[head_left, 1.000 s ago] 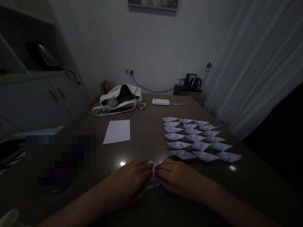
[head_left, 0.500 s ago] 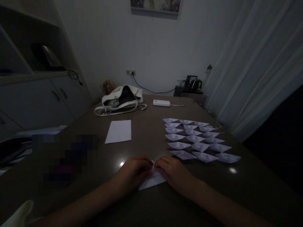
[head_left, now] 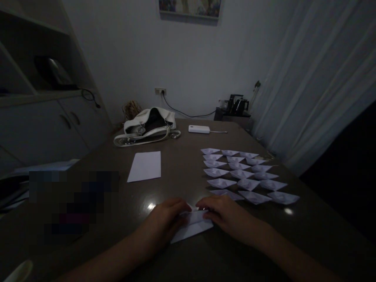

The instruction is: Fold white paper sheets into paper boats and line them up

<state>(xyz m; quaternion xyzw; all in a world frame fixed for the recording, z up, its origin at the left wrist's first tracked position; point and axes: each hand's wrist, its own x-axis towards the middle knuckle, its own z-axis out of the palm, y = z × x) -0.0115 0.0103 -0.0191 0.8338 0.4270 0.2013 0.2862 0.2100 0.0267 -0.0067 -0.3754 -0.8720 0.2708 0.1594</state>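
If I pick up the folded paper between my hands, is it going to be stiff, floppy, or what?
The folded paper looks like thin sheet, so it's probably very light. Its doubled layers likely make it stiffer than a single sheet. The upper folded part looks unsecured, so it may spring open.

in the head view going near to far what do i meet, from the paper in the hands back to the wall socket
Folded paper between the left hand and right hand → flat white paper → white bag → wall socket
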